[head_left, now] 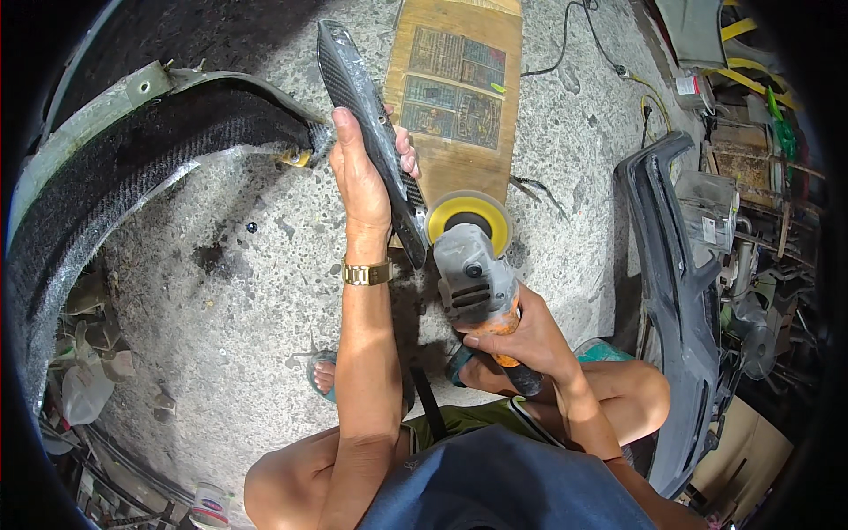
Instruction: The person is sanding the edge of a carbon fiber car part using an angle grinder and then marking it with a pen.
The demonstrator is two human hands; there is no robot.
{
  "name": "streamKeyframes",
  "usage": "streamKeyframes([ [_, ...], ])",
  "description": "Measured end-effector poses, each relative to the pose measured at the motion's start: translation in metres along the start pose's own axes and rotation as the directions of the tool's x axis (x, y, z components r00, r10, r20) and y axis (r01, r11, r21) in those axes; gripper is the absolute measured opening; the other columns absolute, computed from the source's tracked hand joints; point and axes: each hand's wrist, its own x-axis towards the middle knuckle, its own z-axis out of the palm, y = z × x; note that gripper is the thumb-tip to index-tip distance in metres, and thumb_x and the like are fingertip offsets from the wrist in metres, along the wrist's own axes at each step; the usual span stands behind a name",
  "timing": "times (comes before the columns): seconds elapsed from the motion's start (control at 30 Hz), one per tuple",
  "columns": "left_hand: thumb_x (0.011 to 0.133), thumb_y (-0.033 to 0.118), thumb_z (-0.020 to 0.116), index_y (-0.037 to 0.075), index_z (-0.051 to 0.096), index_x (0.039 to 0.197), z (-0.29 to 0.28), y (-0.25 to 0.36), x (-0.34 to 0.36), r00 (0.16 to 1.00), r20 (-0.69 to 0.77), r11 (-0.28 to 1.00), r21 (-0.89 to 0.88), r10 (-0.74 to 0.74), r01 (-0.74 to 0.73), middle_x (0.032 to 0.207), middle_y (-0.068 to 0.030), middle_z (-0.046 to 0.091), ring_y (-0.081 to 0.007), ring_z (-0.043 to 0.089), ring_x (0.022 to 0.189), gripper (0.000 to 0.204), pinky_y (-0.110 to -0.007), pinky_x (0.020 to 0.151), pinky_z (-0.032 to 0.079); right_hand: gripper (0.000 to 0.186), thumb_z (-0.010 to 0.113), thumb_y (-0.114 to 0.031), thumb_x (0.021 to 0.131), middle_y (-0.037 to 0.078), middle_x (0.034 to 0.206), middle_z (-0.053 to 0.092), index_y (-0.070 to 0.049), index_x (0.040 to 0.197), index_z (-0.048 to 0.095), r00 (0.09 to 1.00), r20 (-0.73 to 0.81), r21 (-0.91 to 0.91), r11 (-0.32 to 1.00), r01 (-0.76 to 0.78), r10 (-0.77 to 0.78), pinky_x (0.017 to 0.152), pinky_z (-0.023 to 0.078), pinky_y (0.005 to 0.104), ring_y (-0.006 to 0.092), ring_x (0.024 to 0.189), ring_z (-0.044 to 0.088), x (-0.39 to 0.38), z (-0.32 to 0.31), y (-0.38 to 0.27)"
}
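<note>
Head view shows a large curved dark panel (106,168) at far left. The left hand (362,172) is wrapped around a long black carbon-weave strip (358,88), its near end close against the yellow disc (468,205) of a grinder (474,274); contact is hard to tell. Behind the disc lies a wooden board (468,168). The right hand (534,340) grips the grinder's orange body. Farther right is a long grey bumper-like part (676,309).

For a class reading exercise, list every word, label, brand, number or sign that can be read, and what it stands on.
Wooden board: dark printed panels, mostly too small to read; no wording copied here.
White tub, lower left: coloured label, blurred.
Red-and-white container, upper right: label, too small.
Clear plastic box, right: white label, too small.
</note>
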Motion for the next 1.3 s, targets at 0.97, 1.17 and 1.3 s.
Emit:
streamKeyframes([
  [0.97, 0.098, 0.071, 0.04, -0.003, 0.054, 0.112, -0.002, 0.001, 0.001, 1.0, 0.013, 0.999, 0.031, 0.022, -0.022, 0.068, -0.0082, 0.056, -0.0144, 0.054, 0.052, 0.077, -0.028, 0.048, 0.048, 0.071, 0.089, -0.018, 0.075, 0.012, 0.111, 0.071, 0.004, 0.132, 0.052, 1.0, 0.0, -0.009, 1.0, -0.016, 0.016, 0.093, 0.051, 0.0323, 0.0155, 0.1, 0.065, 0.0, 0.001, 0.0],
  [1.17, 0.099, 0.07, 0.041, -0.002, 0.054, 0.107, -0.001, 0.0, 0.001, 0.999, -0.006, 0.999, 0.015, 0.031, -0.031, 0.068, -0.0081, 0.056, -0.014, 0.054, 0.051, 0.073, -0.028, 0.047, 0.048, 0.071, 0.089, -0.02, 0.074, 0.013, 0.109, 0.072, 0.005, 0.13, 0.053, 1.0, -0.002, -0.064, 0.998, -0.002, 0.002, 0.092, 0.052, 0.033, 0.016, 0.098, 0.067, 0.002, 0.0, 0.005],
  [1.3, 0.099, 0.068, 0.041, -0.001, 0.055, 0.106, -0.001, 0.001, 0.0, 0.999, -0.017, 0.999, 0.027, 0.033, -0.032, 0.067, -0.0078, 0.056, -0.0135, 0.054, 0.051, 0.071, -0.027, 0.047, 0.048, 0.07, 0.089, -0.018, 0.074, 0.013, 0.106, 0.072, 0.005, 0.129, 0.053, 0.998, -0.039, -0.175, 0.984, 0.04, -0.048, 0.091, 0.053, 0.0339, 0.0165, 0.096, 0.068, 0.0, 0.0, -0.003],
])
